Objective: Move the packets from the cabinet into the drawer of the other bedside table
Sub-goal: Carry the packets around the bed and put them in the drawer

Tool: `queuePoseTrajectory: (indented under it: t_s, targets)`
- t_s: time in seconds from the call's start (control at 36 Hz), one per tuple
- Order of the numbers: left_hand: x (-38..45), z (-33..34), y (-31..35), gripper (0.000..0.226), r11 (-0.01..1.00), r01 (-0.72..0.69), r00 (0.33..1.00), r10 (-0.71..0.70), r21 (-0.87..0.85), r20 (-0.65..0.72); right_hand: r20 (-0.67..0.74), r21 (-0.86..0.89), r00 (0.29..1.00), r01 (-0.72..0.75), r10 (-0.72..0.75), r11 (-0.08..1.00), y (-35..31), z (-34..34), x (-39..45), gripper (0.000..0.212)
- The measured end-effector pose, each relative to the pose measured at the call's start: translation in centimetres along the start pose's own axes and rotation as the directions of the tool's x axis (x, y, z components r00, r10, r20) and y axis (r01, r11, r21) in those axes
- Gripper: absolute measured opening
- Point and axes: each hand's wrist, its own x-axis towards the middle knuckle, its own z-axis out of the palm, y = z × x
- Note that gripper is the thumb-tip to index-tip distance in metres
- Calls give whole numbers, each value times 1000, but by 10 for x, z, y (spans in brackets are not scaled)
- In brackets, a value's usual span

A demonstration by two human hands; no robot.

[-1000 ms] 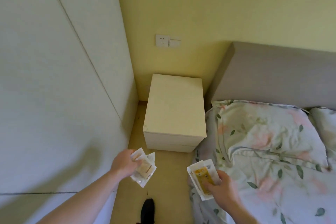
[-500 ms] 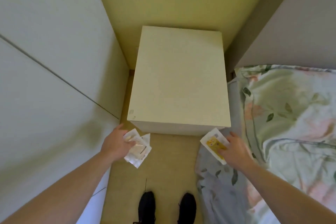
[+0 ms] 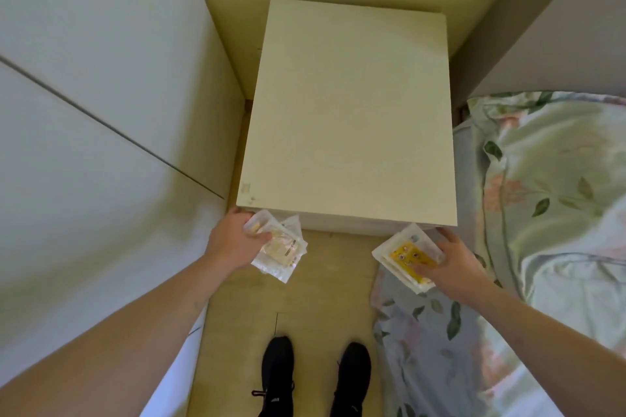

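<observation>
- Left hand (image 3: 233, 240), lower centre-left, grips clear packets (image 3: 281, 249).
- Right hand (image 3: 454, 261), lower centre-right, pinches yellow packets (image 3: 406, 256).
- Cream bedside table (image 3: 349, 118) fills the centre, just above both hands.

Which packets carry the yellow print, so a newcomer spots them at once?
Start at the cream bedside table and drop to its front right corner. There the right hand holds the yellow-printed packets; the left hand holds pale packets.

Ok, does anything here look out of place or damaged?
Nothing stands out. The left hand and right hand each hold packets at the bedside table's front edge; a small scuff marks its near left corner.
</observation>
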Motion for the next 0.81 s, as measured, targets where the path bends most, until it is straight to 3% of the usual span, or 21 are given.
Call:
queuePoseTrajectory:
  t_s: [0.31,0.47,0.58,0.72,0.81]
  targets:
    - [-15,2,1,16,999,1,1000,-2,47,25,-35,21,999,14,-14,1000,2,7,-2,36]
    - [-46,3,-16,36,994,20,998,-26,106,56,30,46,1000,-3,2,999,17,14,-33,42]
    - [-77,7,-32,44,993,84,992,-91,83,84,91,156,991,-112,99,981,26,29,-65,58]
    - [-121,13,-47,55,981,191,974,-194,39,119,193,242,972,-176,130,954,35,47,-104,52]
    - [-142,14,-55,45,969,244,956,-245,28,159,243,273,954,-241,175,931,40,56,-126,63]
